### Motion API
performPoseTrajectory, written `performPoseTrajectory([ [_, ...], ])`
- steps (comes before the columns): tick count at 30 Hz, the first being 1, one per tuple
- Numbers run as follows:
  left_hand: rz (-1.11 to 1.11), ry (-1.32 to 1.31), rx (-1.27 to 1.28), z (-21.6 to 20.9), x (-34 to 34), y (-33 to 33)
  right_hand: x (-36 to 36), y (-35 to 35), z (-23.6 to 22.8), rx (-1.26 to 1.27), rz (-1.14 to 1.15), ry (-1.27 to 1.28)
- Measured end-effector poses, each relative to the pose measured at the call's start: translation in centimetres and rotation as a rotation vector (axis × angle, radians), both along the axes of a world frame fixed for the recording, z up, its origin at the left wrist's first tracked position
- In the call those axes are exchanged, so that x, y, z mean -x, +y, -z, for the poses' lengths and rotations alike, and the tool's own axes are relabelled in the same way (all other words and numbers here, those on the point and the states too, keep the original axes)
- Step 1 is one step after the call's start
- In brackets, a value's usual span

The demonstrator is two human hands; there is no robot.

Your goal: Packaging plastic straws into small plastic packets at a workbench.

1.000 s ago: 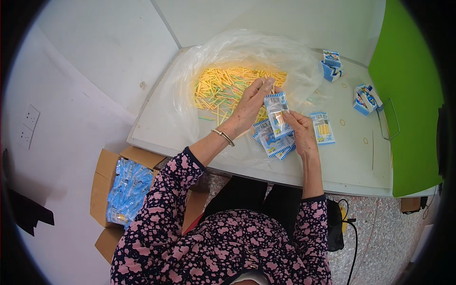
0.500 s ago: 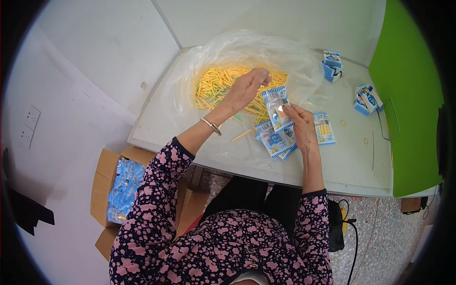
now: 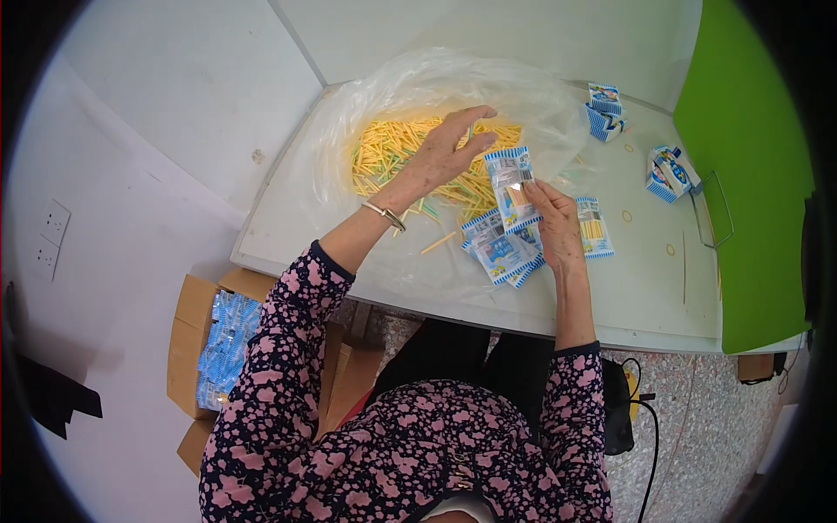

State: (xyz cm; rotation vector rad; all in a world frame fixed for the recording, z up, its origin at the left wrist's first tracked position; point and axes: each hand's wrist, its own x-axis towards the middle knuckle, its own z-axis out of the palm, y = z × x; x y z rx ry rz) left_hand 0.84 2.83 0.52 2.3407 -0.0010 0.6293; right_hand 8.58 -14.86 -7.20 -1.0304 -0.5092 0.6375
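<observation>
My left hand point(image 3: 438, 155) hovers over a pile of thin yellow and green sticks point(image 3: 380, 144), thumb and fingers apart, with nothing seen between them. The sticks lie on a spread clear plastic bag point(image 3: 336, 131). In my right hand point(image 3: 561, 228) is a small blue-and-white packet point(image 3: 508, 174), pinched at its right edge and held upright; yellow sticks show through its window. Several similar packets point(image 3: 499, 257) lie overlapped on the table just below it. Another packet point(image 3: 595, 231) with sticks inside lies flat, partly behind my right hand.
Bundles of folded blue-and-white packets point(image 3: 603, 113) stand at the back right, with another bundle point(image 3: 670, 174) by a wire stand point(image 3: 717, 209). A green panel point(image 3: 750, 183) bounds the right side. Below left, a cardboard box point(image 3: 187, 349) holds many blue packets. One loose stick point(image 3: 438, 243) lies near the table's front.
My left hand has opened, its thumb and fingers spreading from a closer pinch over the sticks. My right hand keeps hold of the packet, almost in place. The view has shifted slightly.
</observation>
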Motion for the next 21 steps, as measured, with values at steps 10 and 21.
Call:
performPoseTrajectory([
  [10, 0.224, 0.102, 0.347, 0.5, -0.3, -2.1, 0.5, -0.5, -1.3, -0.037, -0.042, -0.033],
  [21, 0.256, 0.156, 0.502, 1.2, 1.4, 0.4, -0.5, -1.8, -0.3, 0.059, -0.054, -0.025],
])
